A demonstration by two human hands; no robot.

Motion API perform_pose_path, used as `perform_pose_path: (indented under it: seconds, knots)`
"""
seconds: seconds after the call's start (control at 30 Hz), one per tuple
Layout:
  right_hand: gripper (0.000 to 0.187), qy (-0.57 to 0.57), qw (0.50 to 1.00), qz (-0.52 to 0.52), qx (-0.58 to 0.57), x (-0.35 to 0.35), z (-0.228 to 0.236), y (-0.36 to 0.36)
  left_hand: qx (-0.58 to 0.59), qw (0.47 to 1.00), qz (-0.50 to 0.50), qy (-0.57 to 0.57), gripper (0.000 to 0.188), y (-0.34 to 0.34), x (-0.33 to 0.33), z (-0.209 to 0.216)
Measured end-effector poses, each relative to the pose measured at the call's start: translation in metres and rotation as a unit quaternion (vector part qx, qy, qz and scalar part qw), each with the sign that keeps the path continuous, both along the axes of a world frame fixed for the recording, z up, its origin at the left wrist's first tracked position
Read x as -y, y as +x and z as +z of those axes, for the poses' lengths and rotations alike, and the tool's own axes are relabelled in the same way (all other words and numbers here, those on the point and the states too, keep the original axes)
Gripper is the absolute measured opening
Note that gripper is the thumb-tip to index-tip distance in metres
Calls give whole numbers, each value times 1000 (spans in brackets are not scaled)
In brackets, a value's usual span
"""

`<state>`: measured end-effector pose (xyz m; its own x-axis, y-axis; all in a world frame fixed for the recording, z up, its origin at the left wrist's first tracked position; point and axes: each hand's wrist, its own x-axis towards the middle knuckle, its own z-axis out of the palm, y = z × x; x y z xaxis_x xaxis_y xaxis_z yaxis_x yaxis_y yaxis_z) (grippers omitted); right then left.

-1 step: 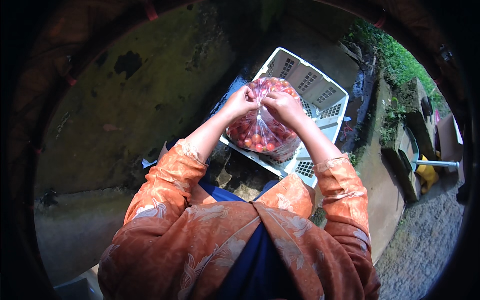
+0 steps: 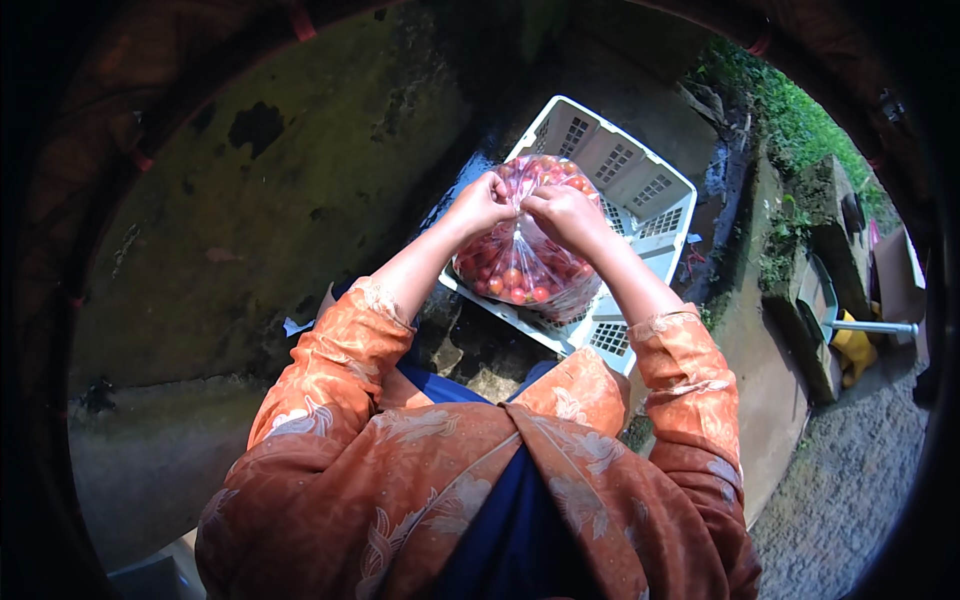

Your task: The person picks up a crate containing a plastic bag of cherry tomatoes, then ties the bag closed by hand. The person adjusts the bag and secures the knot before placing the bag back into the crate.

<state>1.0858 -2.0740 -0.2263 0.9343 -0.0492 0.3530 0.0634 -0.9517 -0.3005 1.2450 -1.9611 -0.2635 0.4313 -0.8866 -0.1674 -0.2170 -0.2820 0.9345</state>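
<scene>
A clear plastic bag [image 2: 530, 262] full of small red tomatoes [image 2: 512, 278] sits in a pale plastic crate [image 2: 618, 165] with slotted walls. The bag's neck is gathered into a narrow bunch at its top. Pinched on the left side of that neck are the fingers of my left hand [image 2: 483, 208]. My right hand [image 2: 568, 217] grips the same neck from the right, its fingertips close to the left ones. Some of the fingertips and the plastic between them are hidden. Below the hands the plastic spreads in creases over the tomatoes.
Dark, stained concrete [image 2: 250, 230] lies to the left. On the right, green plants [image 2: 800, 115] grow beside concrete blocks [image 2: 825, 210]. A grey-blue rod [image 2: 875, 327] and a yellow object [image 2: 853, 352] are near them, above gravel [image 2: 850, 490]. A white scrap [image 2: 296, 326] lies beside my left sleeve.
</scene>
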Motion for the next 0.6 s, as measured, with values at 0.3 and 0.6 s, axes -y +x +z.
perform_pose_path:
  seconds: [0.3, 0.6]
  knots:
    - [7, -98, 988, 42, -115, 13, -6, 15, -176, 978, 22, 105, 28, 4, 18, 5]
    - [10, 115, 991, -58, 34, 11, -29, 16, -258, 965, 4, 43, 28, 6, 10, 1]
